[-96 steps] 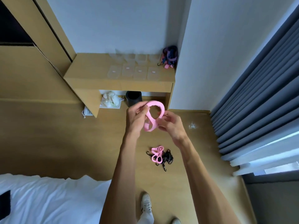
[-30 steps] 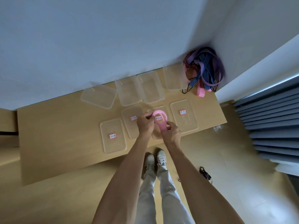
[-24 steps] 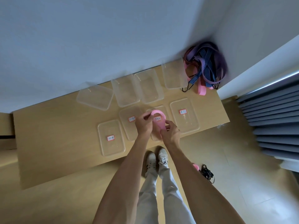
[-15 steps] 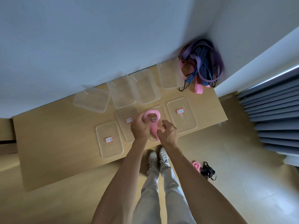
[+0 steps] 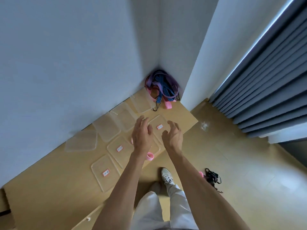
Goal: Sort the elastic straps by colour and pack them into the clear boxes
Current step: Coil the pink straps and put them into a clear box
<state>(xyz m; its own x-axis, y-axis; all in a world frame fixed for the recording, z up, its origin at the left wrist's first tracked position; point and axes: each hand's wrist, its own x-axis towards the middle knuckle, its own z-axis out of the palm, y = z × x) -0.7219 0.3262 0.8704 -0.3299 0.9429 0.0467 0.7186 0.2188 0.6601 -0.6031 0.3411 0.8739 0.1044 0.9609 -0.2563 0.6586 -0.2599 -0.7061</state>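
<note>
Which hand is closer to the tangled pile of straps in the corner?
Right. The right hand hovers closer below the tangled purple, blue and pink strap pile; the left hand is farther left.

Boxes (image 5: 126,119) line the wall at the back of the desk (image 5: 49,188), lids (image 5: 104,171) in a row before them. A heap of straps (image 5: 162,87) sits in the far right corner. Both hands hover above the lids, left hand (image 5: 141,135) beside right hand (image 5: 172,135), a strap (image 5: 149,156) lying beneath the left wrist. More straps (image 5: 211,177) lie on the floor, right of the shoe (image 5: 167,175).
</note>
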